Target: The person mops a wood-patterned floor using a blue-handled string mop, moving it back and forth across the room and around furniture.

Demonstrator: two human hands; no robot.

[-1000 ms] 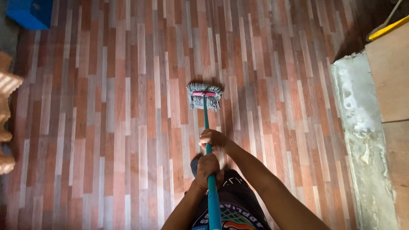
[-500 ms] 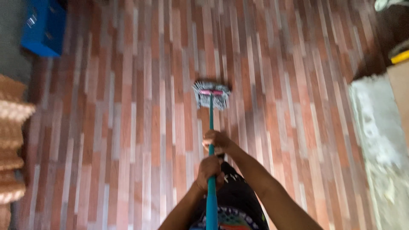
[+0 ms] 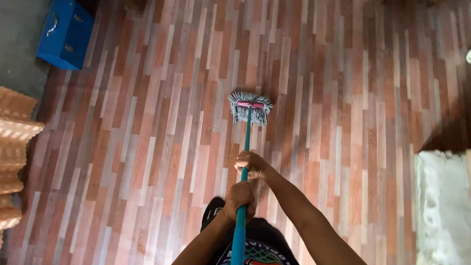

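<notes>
Mop (image 3: 250, 108) stands out in front of me, its grey fringed head with a pink bar across the top pressed flat on the floor (image 3: 147, 147), and its teal handle (image 3: 244, 162) runs straight back from the head toward my body. That floor is laid in long narrow strips that look like wood, mixed in reddish brown, tan and pale grey, all running away from me. Far off to my upper left a blue box (image 3: 65, 33) sits at the edge where the strips give way to a plain grey surface. Along the left edge there is a stack of tan, scalloped pieces (image 3: 14, 152); I cannot tell what they are. At the right edge a rough, whitish patch (image 3: 441, 206) breaks the strip pattern, with a dark shadow just above it. My right hand (image 3: 250, 164) is the forward one, fingers wrapped fully around the handle, well behind the mop head. My left hand (image 3: 239, 201) is closed around the same handle just behind the right, nearer my chest, so the two fists sit one after the other along the pole. Both arms reach forward from the bottom of the view, above my dark printed shirt (image 3: 255, 248), and the head lies well ahead of both grips, nearly in line with them.
</notes>
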